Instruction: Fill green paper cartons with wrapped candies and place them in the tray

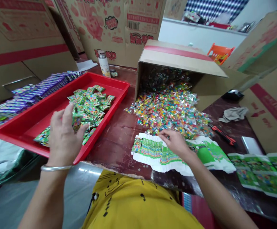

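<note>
My left hand, with a silver bangle at the wrist, is over the near side of the red tray. Its fingers and thumb are spread. A blurred small green box shows between them, apparently loose. Many filled green boxes lie heaped in the tray. My right hand has its fingers curled together at the upper edge of a row of overlapping green-and-white flattened cartons. Whatever its fingertips hold is hidden. Just beyond lies a pile of clear-wrapped colourful candies.
The candies spill from a cardboard box on its side. Purple boxes line the tray's left side. A white flask stands behind it. Red-black pliers, a grey cloth and more green cartons lie right.
</note>
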